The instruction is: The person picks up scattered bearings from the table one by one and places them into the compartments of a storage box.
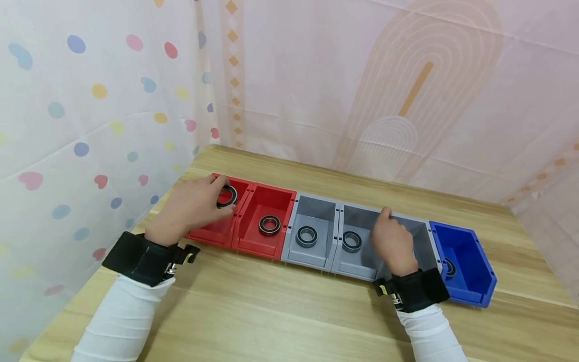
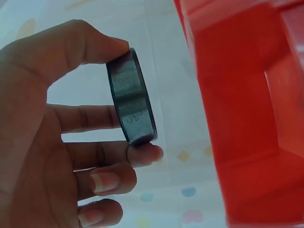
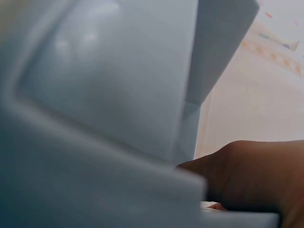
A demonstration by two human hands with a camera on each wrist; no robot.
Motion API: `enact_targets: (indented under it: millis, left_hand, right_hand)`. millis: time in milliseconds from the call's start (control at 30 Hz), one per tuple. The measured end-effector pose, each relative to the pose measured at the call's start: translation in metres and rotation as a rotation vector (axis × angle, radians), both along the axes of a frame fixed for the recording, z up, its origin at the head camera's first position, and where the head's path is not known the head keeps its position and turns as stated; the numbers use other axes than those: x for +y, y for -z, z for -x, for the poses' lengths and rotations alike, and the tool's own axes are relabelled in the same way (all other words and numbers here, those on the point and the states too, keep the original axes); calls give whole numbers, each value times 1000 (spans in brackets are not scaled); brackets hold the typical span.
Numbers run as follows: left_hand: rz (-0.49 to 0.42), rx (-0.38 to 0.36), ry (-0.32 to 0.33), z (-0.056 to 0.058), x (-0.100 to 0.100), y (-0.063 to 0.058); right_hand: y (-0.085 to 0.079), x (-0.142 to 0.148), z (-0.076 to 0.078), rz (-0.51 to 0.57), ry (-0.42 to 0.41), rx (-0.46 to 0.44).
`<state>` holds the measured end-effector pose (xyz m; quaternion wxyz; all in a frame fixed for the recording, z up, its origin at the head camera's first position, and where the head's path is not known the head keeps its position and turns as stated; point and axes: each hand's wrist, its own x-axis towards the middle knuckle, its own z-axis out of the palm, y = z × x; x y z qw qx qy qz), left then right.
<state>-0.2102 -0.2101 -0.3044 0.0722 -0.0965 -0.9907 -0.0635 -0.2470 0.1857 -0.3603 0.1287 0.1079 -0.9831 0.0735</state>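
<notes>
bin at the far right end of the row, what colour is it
Blue. The end bin shows best in the head view, beside the grey bin under the right hand.

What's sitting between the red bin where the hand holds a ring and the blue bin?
In the head view, three bins: a second red bin and two grey bins, each holding one ring. The right hand is in the rightmost grey bin.

two red bins (image 1: 267, 201), two grey bins (image 1: 316, 211), one blue bin (image 1: 470, 251), five bearings (image 1: 269, 225)

five bins (image 1: 312, 229) side by side, rings (image 1: 306, 236) inside.
</notes>
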Motion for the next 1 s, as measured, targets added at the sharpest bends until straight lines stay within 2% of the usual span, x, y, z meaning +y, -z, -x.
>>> enact_targets:
  millis: [333,533,767,1000]
  left_hand:
    - [-3,-38,-17,11,-11,16]
    - [7,-85,9,19,-11,26]
    - [22,-150,32,22,-10,39]
    - [63,-154,37,25,-3,46]
  right_hand:
    - [0,1,-3,-4,-1,2]
    - [-1,4,-5,-7,-11,43]
    - [-1,4,-6,3,8,-17]
    - [-3,5,-6,-1,-8,9]
